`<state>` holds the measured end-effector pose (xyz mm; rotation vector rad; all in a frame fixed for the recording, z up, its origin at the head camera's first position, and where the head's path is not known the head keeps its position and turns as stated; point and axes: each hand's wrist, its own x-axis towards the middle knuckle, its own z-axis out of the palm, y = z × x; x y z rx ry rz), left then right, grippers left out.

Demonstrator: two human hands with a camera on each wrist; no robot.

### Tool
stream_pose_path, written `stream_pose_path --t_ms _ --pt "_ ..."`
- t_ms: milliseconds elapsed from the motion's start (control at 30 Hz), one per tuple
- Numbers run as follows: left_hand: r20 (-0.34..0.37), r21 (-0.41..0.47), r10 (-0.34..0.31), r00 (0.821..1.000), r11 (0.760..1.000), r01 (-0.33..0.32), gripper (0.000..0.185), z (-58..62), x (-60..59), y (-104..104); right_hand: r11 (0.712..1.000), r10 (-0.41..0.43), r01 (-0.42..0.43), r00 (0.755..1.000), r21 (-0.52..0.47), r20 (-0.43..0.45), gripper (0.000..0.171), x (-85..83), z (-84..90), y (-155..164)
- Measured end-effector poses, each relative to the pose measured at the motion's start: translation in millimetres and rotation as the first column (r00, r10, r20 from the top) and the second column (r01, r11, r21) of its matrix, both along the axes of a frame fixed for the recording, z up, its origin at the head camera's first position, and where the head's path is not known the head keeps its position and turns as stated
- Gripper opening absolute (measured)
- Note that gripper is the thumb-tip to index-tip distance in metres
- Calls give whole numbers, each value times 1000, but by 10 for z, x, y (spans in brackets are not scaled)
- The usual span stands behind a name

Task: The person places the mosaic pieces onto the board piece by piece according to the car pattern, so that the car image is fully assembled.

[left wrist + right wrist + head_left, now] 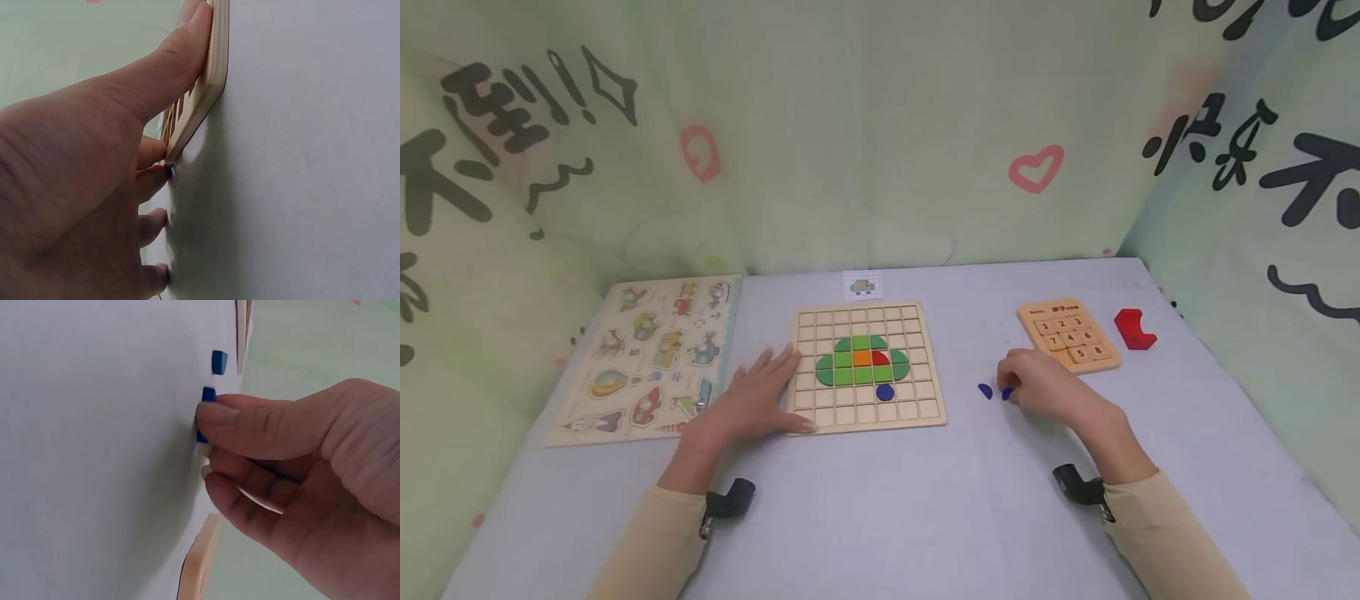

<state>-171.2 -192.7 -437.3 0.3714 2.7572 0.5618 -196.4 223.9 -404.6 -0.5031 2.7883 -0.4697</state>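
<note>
A wooden grid board (917,412) lies mid-table with a green cloud-like shape (861,360) of tiles, orange and red in its middle, and a blue round tile (885,392) below it. My left hand (752,404) lies flat against the board's left edge, fingers straight; in the left wrist view the thumb (181,56) presses along the board's side (215,69). My right hand (1045,387) is on the table right of the board and pinches a small blue piece (208,394) between thumb and fingers. A second blue piece (985,390) lies loose just to its left.
A vehicle peg puzzle (647,358) lies at the left. An orange number slide puzzle (1070,333) and a red block (1134,328) are at the right, behind my right hand. A small picture card (862,286) lies behind the board. Printed fabric walls enclose the table.
</note>
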Motion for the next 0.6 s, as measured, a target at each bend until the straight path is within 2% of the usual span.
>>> stream_pose_path --t_ms 167,333,467,600 --pt "0 -1 -1 1000 1000 1 119 -23 -7 2 1000 -2 2 1000 -23 4 16 -37 -23 24" --pt "-5 -4 2 1000 1000 -2 120 -24 -15 -1 999 13 -15 999 -46 -38 17 -46 1 -77" --pt "-2 -11 1 1000 1000 -1 121 -22 -22 -2 992 59 -66 996 -111 -65 17 -32 54 -338" --pt "3 -12 4 1000 1000 -4 120 -6 -19 -6 970 149 -156 987 -184 -51 18 4 90 -767"
